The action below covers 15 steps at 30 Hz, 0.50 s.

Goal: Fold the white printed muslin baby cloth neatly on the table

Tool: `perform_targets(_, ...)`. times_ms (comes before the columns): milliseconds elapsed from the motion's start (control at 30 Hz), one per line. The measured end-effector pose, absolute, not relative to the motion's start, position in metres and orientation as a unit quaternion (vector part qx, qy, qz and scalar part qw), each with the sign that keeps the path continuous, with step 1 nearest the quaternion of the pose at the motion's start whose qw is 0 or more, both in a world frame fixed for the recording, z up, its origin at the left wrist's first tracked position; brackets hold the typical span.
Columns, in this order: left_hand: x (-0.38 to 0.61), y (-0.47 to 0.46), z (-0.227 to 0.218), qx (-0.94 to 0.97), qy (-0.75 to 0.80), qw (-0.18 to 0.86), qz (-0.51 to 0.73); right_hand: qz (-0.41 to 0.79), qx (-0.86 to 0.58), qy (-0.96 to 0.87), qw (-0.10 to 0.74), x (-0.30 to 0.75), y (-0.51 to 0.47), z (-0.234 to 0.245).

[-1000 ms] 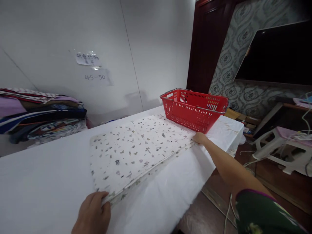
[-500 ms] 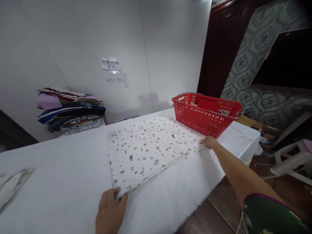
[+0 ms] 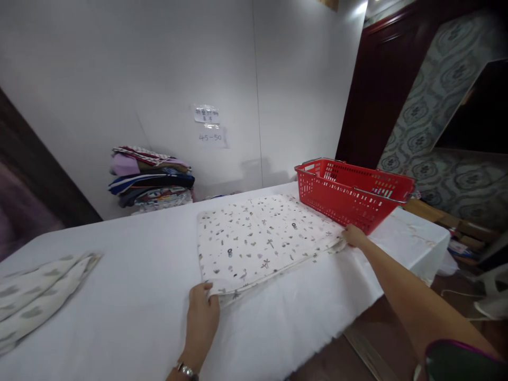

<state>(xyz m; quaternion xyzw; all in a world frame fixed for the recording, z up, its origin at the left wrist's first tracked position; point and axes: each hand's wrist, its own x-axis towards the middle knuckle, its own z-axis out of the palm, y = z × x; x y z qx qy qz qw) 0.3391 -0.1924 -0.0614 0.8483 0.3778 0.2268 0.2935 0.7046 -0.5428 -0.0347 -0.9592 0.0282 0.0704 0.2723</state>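
Observation:
A white cloth [image 3: 257, 238] with small printed shapes lies folded in layers on the white-covered table [image 3: 143, 275]. At its near left corner, my left hand [image 3: 203, 312] pinches the edge between thumb and fingers. My right hand [image 3: 354, 236] grips the near right corner, close to the foot of the red basket [image 3: 349, 198]. The near edge of the cloth between my hands shows more than one layer and is slightly raised at the left. My right fingertips are partly hidden.
Another pale cloth with grey shapes [image 3: 39, 296] lies at the table's left. A stack of folded clothes [image 3: 153, 177] stands beyond the far edge, by the wall. Paper labels [image 3: 210, 137] are stuck on the wall. Boxes [image 3: 472, 233] lie beyond the table's right end.
The view has swung left, so things appear further right. My left hand has lifted the near left corner a little and moved it slightly away from me. Both hands keep hold of the cloth.

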Motion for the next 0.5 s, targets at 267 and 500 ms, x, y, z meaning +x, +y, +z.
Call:
perform_targets(267, 0.316, -0.159, 0.003, 0.909, 0.346, 0.076, 0.218, -0.002, -0.873, -0.049, 0.486, 0.68, -0.521, 0.03)
perform_targets(500, 0.252, -0.103, 0.094, 0.833, 0.408, -0.035, 0.371, 0.018, -0.653, -0.158, 0.741, 0.602, -0.516, 0.093)
